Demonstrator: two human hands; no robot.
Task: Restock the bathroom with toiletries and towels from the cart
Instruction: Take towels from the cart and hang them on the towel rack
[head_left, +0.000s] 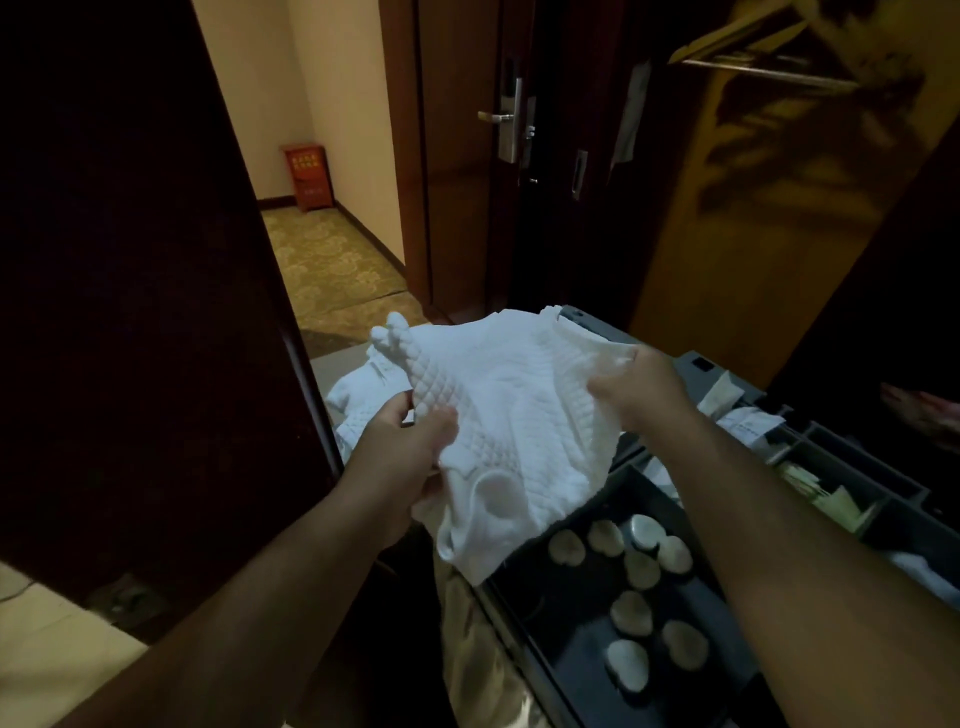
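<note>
A white quilted towel (511, 410) hangs spread between my two hands above the grey cart (597, 597). My left hand (402, 441) grips its bunched left edge, thumb on top. My right hand (636, 387) pinches the towel's right edge, a little higher and farther away. The lower corner of the towel droops over the cart's dark tray. More white towels (358, 395) lie in a heap behind and below my left hand.
Several small round white soaps (631, 613) lie in the cart's tray. Compartments with paper packets (748, 421) sit at the cart's right. A dark door edge (291, 322) stands close on the left. Beyond are a carpeted corridor (332, 265), a red box (310, 176) and a door with a metal handle (501, 117).
</note>
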